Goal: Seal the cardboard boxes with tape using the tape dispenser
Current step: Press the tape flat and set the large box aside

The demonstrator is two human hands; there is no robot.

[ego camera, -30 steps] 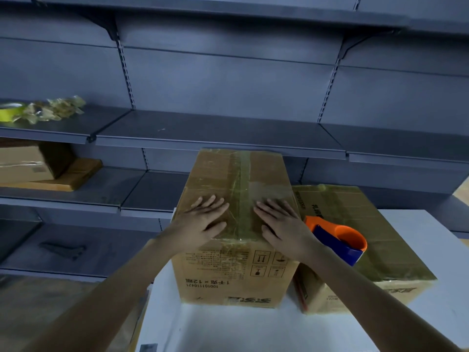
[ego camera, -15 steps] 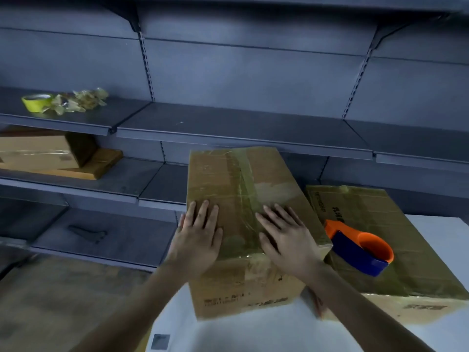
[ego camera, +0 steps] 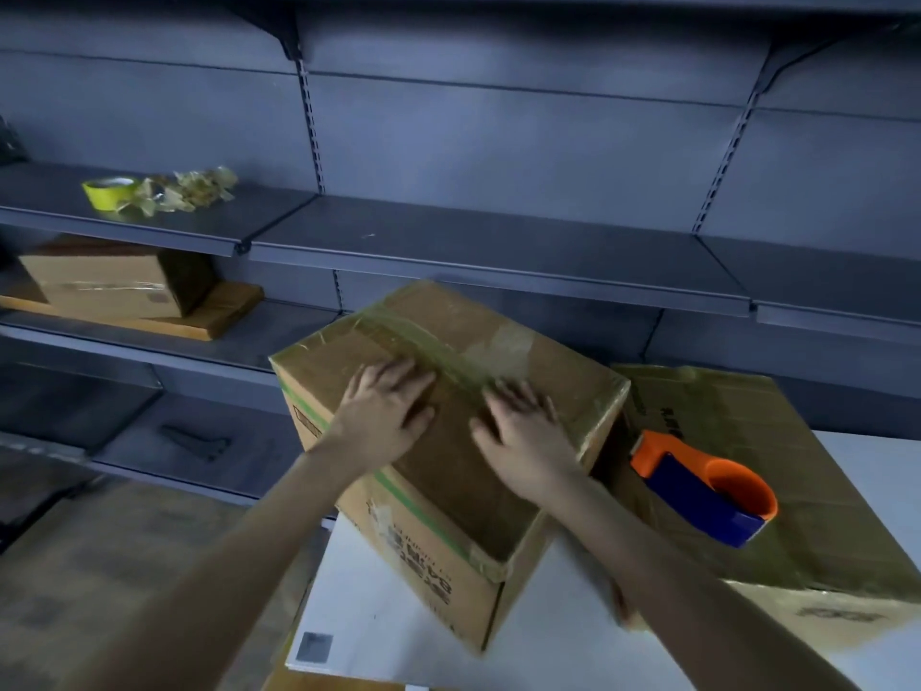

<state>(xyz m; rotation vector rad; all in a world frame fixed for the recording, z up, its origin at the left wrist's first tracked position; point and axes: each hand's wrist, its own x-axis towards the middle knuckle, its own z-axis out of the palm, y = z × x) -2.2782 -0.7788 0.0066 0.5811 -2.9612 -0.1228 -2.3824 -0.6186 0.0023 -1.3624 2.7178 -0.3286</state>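
1. Your left hand and right hand lie flat, fingers straight, on the box top, grasping nothing.
2. The box sits skewed on the white table.
3. The dispenser rests on the second box, right of your hands.

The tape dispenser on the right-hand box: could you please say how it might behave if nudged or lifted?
The tape dispenser looks like moulded plastic, so probably stiff and light. It lies on the glossy taped top of the right-hand box, so a nudge might slide it. Its rounded end could let it rock.
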